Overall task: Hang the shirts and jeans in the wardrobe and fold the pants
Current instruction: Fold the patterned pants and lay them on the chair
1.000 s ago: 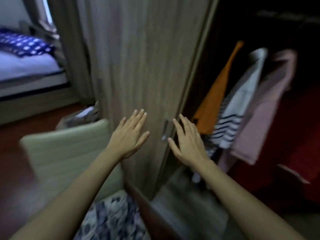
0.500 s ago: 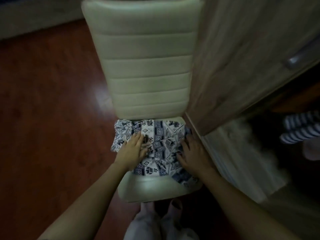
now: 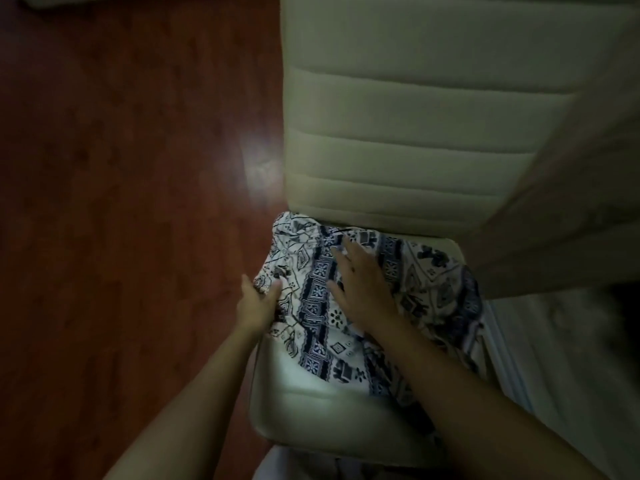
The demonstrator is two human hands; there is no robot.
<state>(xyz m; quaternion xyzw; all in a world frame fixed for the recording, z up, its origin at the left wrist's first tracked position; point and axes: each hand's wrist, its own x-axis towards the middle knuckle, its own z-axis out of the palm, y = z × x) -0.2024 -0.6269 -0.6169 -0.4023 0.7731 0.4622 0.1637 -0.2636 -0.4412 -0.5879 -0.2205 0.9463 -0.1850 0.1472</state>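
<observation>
A white garment with a dark blue print (image 3: 426, 289) lies bunched on the seat of a cream padded chair (image 3: 311, 403). My left hand (image 3: 258, 304) is at the garment's left edge, thumb on top of the cloth and fingers hidden beneath it, gripping the edge. My right hand (image 3: 363, 282) lies flat on the middle of the garment, fingers straight and pointing toward the chair back. What kind of garment it is cannot be told from its folds.
The chair's ribbed backrest (image 3: 415, 133) rises behind the seat. A wooden wardrobe door (image 3: 571, 220) stands close on the right, with a pale surface (image 3: 561, 358) below it. Dark red wood floor (image 3: 121, 220) spreads to the left.
My view dropped from the wardrobe to the chair. Both hands came down onto the printed garment; the left slid to its left edge and took hold, the right moved to its middle.
</observation>
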